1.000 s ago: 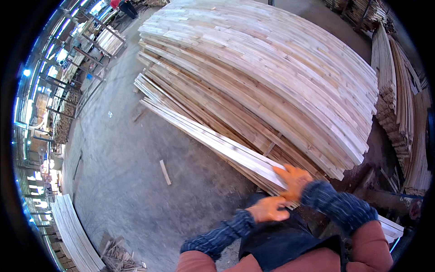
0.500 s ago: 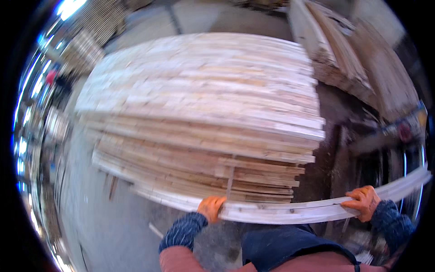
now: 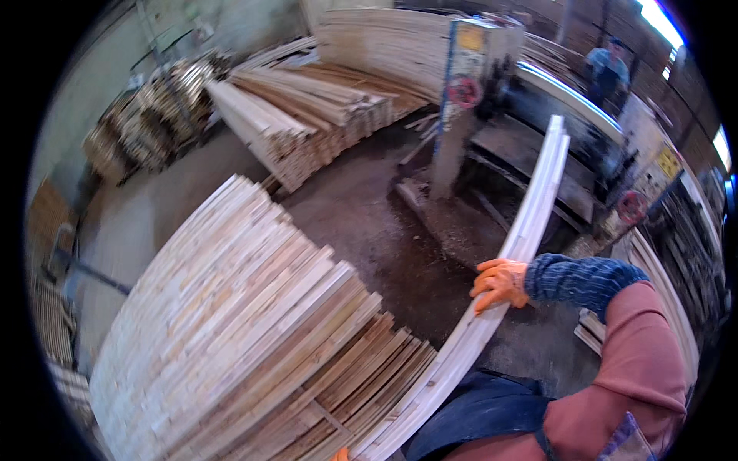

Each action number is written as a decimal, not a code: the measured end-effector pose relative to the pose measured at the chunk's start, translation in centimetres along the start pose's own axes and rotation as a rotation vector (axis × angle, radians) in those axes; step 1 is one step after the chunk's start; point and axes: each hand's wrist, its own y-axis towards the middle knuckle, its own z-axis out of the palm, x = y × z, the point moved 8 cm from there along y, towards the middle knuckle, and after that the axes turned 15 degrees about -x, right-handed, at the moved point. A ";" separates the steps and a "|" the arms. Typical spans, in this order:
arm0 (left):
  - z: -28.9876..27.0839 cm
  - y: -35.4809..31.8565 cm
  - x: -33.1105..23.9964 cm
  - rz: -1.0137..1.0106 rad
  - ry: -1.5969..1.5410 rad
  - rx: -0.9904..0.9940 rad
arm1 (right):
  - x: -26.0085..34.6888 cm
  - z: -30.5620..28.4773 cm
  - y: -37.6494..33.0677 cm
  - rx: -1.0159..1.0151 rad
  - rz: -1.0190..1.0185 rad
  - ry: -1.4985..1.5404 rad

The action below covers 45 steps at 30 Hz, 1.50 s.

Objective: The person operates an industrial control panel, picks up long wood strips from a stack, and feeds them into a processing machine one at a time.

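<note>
Long pale wooden boards (image 3: 459, 352), lying together as a narrow bundle, run from the bottom edge up to the machine on the right. My right hand (image 3: 501, 284), in an orange glove, is closed over them, its fingers across the top face. Only a sliver of my left hand (image 3: 340, 455), gloved in orange too, shows at the bottom edge against the boards' near end; most of it is out of view. Left of the boards is a large stack of planks (image 3: 223, 307), its upper layers paler than the lower ones.
A machine (image 3: 530, 154) with red handwheels and a dark metal bed stands at the right, the boards' far end before it. Beyond it is another person (image 3: 609, 69). More timber stacks (image 3: 307, 115) stand at the back, with bundled wood (image 3: 154, 123) by the wall.
My view has swung right, bringing the machine into sight. The boards, which lay across in front of me, now point away toward it. My left hand has slipped almost out of the picture.
</note>
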 end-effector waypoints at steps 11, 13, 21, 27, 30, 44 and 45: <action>-15.7 13.9 -23.2 0.102 0.099 -0.011 | -13.5 0.6 -15.6 -0.461 0.333 -0.236; -15.3 16.4 -28.2 0.230 0.079 -0.160 | -15.2 -0.2 -18.4 -0.671 0.543 -0.195; -4.6 24.1 -39.1 0.206 0.051 -0.089 | -10.8 0.5 -15.2 -0.863 0.330 0.056; -2.7 26.8 -48.9 0.304 -0.124 -0.134 | -4.2 7.5 -6.8 -0.673 0.121 -0.125; -3.2 27.3 -48.6 0.346 -0.186 -0.245 | -6.7 6.1 -5.7 -0.232 0.118 -0.091; -12.1 22.3 -21.7 0.080 0.272 -0.316 | -25.5 0.8 -15.8 -0.515 0.551 -0.257; -12.1 23.2 -22.2 0.087 0.244 -0.370 | -25.9 1.0 -16.2 -0.575 0.697 -0.322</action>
